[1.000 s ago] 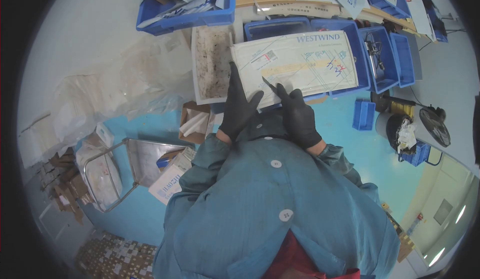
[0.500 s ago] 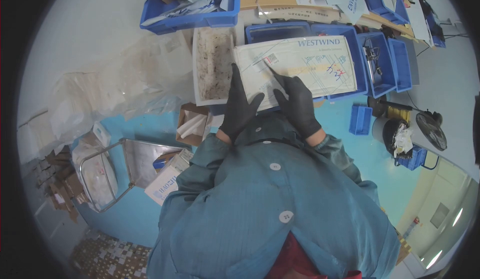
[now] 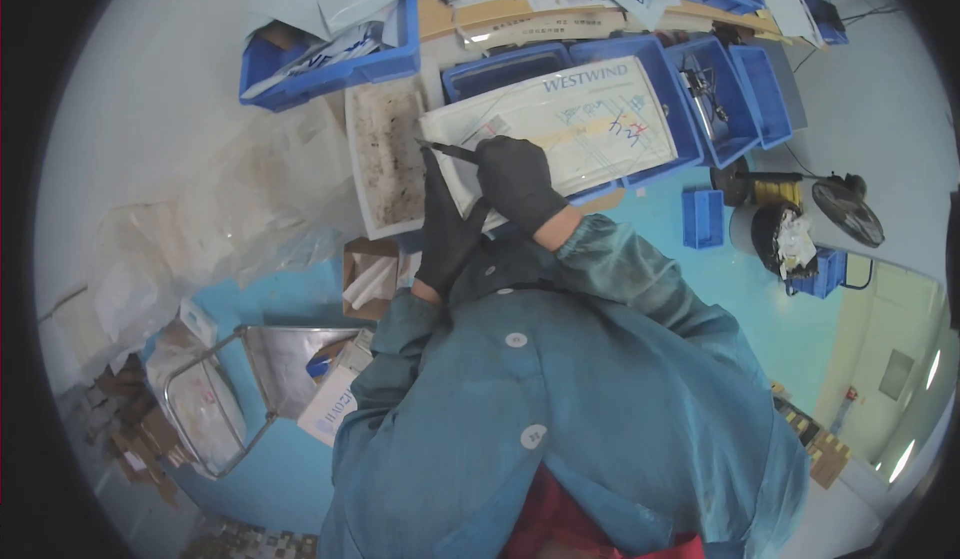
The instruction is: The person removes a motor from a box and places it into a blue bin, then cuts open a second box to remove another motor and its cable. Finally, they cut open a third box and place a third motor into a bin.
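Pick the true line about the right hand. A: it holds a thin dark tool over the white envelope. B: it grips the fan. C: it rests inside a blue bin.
A: the right hand grips a thin dark tool over the white envelope, at its left end.

Your right hand point(image 3: 518, 181) is gripping a thin dark blade point(image 3: 450, 151) at the white envelope's point(image 3: 575, 124) left end. Your left hand point(image 3: 447, 224) is lying flat along that end, and the envelope is resting across blue bins point(image 3: 678, 109).
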Action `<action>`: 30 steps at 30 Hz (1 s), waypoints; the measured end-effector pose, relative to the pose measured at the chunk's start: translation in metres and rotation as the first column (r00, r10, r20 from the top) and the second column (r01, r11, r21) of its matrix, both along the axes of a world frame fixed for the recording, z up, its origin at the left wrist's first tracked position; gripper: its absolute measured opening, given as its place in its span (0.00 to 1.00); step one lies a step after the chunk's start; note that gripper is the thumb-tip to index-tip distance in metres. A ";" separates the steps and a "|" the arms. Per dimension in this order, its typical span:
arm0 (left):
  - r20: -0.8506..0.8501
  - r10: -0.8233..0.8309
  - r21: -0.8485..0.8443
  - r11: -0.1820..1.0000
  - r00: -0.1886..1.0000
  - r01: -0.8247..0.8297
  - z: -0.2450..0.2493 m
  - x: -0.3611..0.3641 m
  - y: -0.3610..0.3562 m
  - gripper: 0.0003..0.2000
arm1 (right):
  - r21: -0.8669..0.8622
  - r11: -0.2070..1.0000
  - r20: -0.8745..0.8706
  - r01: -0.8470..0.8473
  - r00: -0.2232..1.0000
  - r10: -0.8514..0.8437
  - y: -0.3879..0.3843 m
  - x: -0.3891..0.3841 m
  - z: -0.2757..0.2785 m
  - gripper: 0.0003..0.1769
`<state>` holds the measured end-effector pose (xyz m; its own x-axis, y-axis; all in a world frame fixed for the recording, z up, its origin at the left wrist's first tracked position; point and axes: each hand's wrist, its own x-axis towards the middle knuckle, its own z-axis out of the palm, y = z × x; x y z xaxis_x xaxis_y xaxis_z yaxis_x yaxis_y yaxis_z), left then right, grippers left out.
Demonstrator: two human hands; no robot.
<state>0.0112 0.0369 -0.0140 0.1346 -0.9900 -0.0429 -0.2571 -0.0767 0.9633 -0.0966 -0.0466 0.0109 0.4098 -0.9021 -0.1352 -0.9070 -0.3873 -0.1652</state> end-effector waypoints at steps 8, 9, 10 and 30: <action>0.004 -0.008 0.025 1.000 1.000 0.008 -0.005 0.000 0.002 0.46 | 0.025 0.995 0.145 0.102 0.984 -0.104 -0.004 -0.008 -0.008 0.05; 0.005 -0.009 0.023 1.000 1.000 0.008 -0.005 0.001 0.003 0.46 | 0.054 0.992 0.161 0.110 0.980 -0.117 -0.006 -0.009 -0.007 0.06; 0.005 -0.016 0.032 0.999 1.000 0.016 -0.005 0.002 0.003 0.46 | 0.082 0.988 0.200 0.134 0.969 -0.148 -0.007 -0.010 -0.006 0.08; 0.010 0.090 0.265 0.960 0.996 -0.089 -0.004 0.002 0.015 0.46 | -0.117 0.986 0.302 -0.120 0.941 0.151 -0.015 -0.028 -0.033 0.11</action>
